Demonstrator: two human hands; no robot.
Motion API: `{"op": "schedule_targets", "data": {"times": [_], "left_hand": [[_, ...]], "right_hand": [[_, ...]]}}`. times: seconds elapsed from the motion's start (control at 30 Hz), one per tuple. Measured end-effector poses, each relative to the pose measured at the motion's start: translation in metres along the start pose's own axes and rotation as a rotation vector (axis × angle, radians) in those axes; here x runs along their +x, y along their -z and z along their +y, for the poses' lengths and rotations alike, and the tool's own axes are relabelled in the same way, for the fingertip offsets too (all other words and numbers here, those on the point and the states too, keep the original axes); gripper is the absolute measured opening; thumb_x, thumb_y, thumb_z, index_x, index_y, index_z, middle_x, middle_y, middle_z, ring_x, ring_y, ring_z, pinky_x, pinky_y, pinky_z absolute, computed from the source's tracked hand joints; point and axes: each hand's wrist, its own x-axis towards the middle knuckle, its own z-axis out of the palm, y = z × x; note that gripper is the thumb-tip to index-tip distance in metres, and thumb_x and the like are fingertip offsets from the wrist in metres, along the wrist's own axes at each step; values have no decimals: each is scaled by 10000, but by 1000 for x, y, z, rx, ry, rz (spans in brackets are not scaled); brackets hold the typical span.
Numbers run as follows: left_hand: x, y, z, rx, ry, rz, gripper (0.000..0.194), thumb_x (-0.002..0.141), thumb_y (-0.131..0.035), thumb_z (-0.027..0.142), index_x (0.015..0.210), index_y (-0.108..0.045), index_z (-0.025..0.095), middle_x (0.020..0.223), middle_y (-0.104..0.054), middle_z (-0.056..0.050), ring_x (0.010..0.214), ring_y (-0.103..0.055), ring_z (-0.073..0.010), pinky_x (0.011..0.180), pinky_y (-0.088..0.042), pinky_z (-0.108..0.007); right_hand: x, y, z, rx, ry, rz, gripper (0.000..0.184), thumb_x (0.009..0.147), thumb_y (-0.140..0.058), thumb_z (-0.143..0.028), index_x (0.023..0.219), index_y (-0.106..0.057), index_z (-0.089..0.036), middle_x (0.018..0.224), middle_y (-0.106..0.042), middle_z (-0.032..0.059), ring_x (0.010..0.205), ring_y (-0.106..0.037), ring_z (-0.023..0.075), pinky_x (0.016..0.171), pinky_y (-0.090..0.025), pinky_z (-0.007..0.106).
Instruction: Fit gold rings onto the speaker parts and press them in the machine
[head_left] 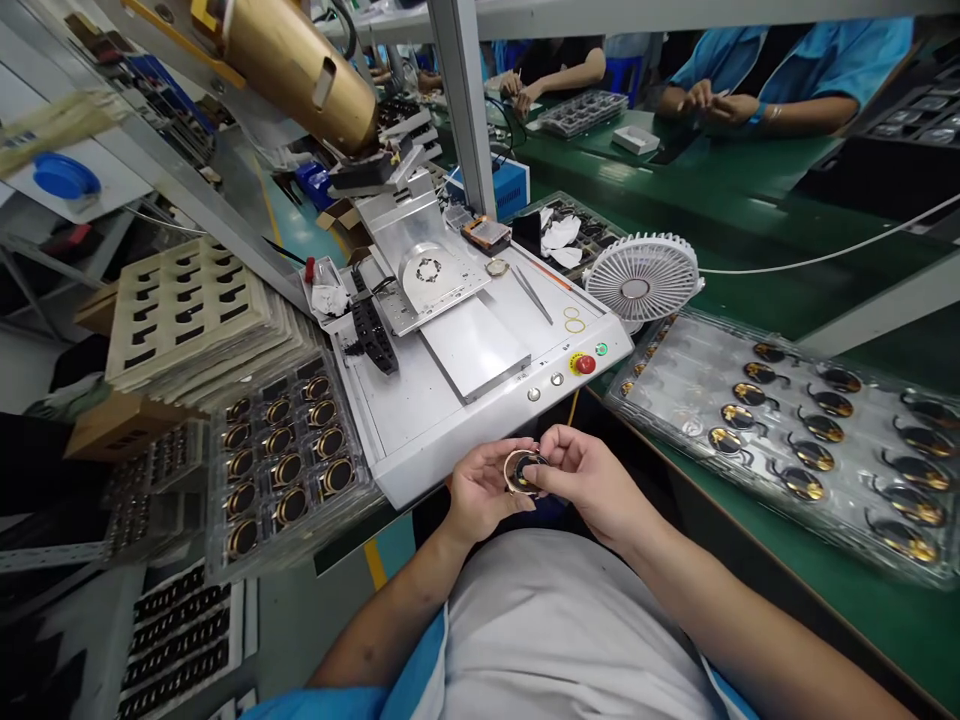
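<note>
Between left hand (481, 488) and right hand (596, 482), a round part (518, 468) faces the camera.

Green-topped workbenches (757, 190) running off to the right, gray metal frame post (465, 110) rising between them, grayish-green floor (300, 620) with yellow stripes (374, 564), blue chair (624, 75) past the far bench, white shelving (67, 190) at the left, pale light glinting off the bench tops.

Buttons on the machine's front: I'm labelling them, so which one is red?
The large button with the yellow surround, between the green button and the two silver buttons; no other is red.
</note>
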Motion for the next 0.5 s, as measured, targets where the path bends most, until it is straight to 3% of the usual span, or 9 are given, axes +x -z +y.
{"op": "schedule_targets", "data": {"times": [0.17, 0.5], "left_hand": [[-2, 5, -2, 63, -50, 17, 690, 552, -1010, 207, 1189, -757, 281, 1203, -805, -76, 1091, -779, -272, 944, -657, -401], [0, 3, 2, 61, -95, -10, 656, 594, -980, 141, 1191, -770, 313, 1199, -804, -55, 1018, -802, -240, 912, -664, -370]], "right_hand": [[0, -7, 0, -146, 99, 38, 347, 638, -808, -273, 732, -478, -228, 637, -563, -52, 558, -488, 109, 499, -370, 215], [1, -10, 1, -164, 66, 35, 334, 646, -748, -255, 786, -444, -250, 603, -571, -77, 513, -521, 119, 478, -383, 225]]}}
